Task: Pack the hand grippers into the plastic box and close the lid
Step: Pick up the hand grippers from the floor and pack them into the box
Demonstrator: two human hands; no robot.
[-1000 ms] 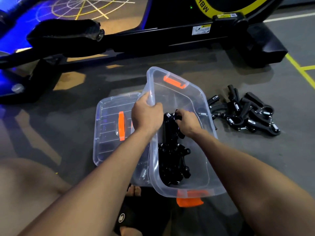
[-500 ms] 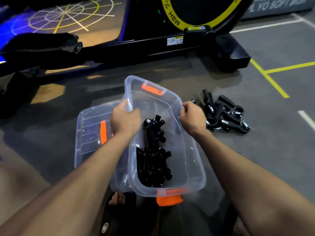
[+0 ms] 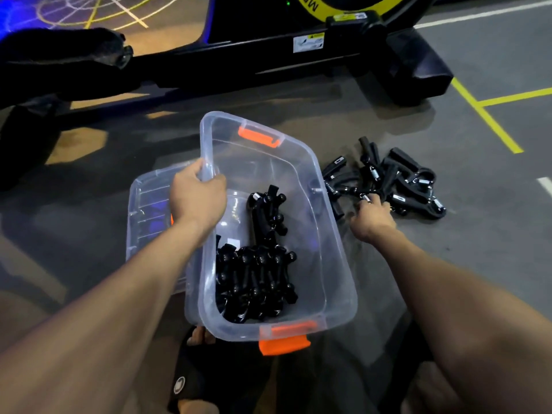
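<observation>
A clear plastic box with orange latches sits tilted on the floor in front of me. Several black hand grippers lie packed along its near left side. My left hand grips the box's left rim. A loose pile of black hand grippers lies on the floor just right of the box. My right hand is outside the box at the pile's near edge, fingers curled onto one hand gripper; whether they have closed on it is hidden. The clear lid lies flat on the floor, left of the box and partly under it.
A black and yellow exercise machine stands across the floor behind the box, its foot at the far right. Yellow floor lines run to the right. My knees and a dark sandal are below the box.
My right hand left the box, passed its right rim and reached out to the pile on the floor. My left hand kept hold of the left rim. The camera view shifted.
</observation>
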